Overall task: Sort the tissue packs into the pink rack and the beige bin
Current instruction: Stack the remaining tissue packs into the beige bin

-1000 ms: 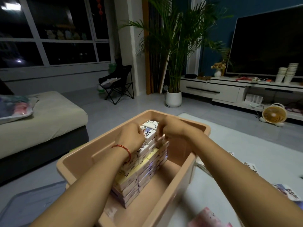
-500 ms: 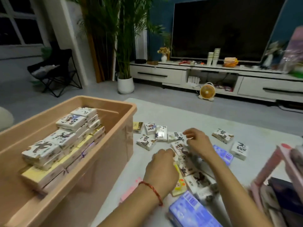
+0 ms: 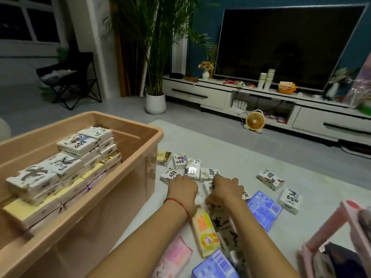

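beige bin point(image 3: 140, 135) at nine o'clock, smooth plastic, holding stacked tissue packs point(image 3: 60, 167) in stepped rows. pink rack point(image 3: 329, 229) at four o'clock, contents blurred. left hand point(image 3: 181, 188) and right hand point(image 3: 226, 189) knuckles-up at centre, fingers curled down onto loose glossy packs point(image 3: 192, 168) on the pale rug point(image 3: 241, 157); grasp itself hidden, cannot tell.

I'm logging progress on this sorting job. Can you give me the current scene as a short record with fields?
beige bin: left of the hands, holds stacked white tissue packs
pink rack: right edge, partly in view
loose packs: scattered on the light mat
left hand: down on the loose packs, red string on the wrist
right hand: down on the packs beside it
grip: cannot tell
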Tool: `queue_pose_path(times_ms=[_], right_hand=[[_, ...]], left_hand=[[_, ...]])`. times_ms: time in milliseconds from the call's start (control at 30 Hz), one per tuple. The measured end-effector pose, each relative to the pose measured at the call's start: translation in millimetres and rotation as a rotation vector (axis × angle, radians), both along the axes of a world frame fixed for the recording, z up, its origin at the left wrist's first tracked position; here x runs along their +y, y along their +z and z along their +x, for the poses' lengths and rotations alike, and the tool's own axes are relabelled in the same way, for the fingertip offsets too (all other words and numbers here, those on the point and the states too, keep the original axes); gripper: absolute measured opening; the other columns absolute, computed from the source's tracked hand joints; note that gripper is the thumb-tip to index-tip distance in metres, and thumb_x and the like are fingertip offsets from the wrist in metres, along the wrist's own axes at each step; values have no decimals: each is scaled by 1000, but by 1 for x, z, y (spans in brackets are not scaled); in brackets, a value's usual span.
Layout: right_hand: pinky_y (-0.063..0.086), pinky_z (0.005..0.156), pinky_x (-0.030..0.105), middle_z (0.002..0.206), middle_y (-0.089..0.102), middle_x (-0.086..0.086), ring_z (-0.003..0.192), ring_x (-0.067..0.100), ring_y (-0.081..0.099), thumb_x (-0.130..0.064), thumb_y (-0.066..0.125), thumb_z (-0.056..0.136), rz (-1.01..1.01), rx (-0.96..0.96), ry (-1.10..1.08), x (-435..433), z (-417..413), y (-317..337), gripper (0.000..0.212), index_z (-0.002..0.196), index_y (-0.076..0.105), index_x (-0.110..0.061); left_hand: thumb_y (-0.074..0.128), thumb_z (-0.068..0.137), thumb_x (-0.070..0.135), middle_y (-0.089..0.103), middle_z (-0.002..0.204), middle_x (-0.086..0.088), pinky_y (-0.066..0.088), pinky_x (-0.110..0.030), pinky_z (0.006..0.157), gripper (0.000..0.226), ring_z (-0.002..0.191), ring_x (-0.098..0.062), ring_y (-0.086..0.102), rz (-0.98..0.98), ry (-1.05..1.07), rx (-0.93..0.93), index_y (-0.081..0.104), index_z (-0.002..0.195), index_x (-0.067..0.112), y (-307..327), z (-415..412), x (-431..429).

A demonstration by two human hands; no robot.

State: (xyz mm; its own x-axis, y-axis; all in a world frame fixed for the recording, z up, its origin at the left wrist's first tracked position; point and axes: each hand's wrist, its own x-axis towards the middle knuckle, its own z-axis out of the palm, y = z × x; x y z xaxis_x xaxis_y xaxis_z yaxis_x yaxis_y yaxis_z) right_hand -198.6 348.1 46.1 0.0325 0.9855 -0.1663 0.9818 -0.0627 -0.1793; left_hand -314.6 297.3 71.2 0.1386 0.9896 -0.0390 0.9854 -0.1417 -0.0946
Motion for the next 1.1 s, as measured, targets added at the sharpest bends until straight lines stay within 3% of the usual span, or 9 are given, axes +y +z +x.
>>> queue_pose_path(times_ms=[133,233,333,433,567,767,933,1033,1100], right_hand=[[36,90,36,116,59,10,114,31,45,-25,56,84,182,81,-28,-12,-2,1,28,108,45,-15],[43,90,36,114,60,16,108,33,53,-26,61,80,348,561,-154,-32,-7,27,42,117,51,-8],[45,84,31,113,61,14,96,26,58,-22,70,74,610,867,-106,-52,-21,81,51,122,55,-12],[48,67,13,108,58,0,79,-1,55,-20,72,77,603,1107,184,-79,-65,138,50,124,54,-20],[54,64,24,103,60,-1,80,9,59,-23,72,76,301,848,612,-102,-158,175,44,117,56,-20],[52,74,36,106,64,14,93,26,61,-24,72,74,234,271,755,-81,-240,155,39,107,61,-6],[37,68,28,95,62,15,99,29,58,-28,62,81,271,302,821,-75,-263,135,30,95,63,-2],[39,76,27,105,63,12,104,27,56,-21,64,77,272,329,868,-69,-266,126,21,95,69,-11],[40,83,25,113,61,11,110,25,53,-18,63,77,285,346,880,-64,-263,126,22,98,69,-19]], left_hand=[[54,85,31,45,119,-7,38,-31,81,30,110,-24,47,169,11,-148,48,110,15,60,12,-57],[47,73,54,46,96,10,35,-25,73,31,97,-13,49,394,19,-379,41,87,27,124,-10,-121],[56,52,57,62,77,9,49,-34,63,44,71,-10,59,507,318,-662,62,79,23,181,-71,-153],[66,52,57,66,68,-5,50,-33,56,48,62,-19,61,464,668,-613,66,73,13,189,-144,-149],[68,74,40,59,82,-9,51,-30,65,39,77,-26,61,191,900,-629,61,86,3,142,-205,-124],[56,88,26,57,126,-22,45,-39,95,44,118,-34,54,107,968,-1004,56,121,-4,98,-232,-105],[54,88,33,63,116,-16,47,-32,88,37,108,-30,59,395,1028,-812,62,110,4,94,-235,-103],[50,91,27,67,85,-9,52,-24,62,26,69,-23,68,403,1044,-885,63,102,7,98,-242,-105],[51,89,24,68,91,-11,51,-23,64,25,74,-24,69,366,1048,-856,63,101,4,97,-245,-105]])
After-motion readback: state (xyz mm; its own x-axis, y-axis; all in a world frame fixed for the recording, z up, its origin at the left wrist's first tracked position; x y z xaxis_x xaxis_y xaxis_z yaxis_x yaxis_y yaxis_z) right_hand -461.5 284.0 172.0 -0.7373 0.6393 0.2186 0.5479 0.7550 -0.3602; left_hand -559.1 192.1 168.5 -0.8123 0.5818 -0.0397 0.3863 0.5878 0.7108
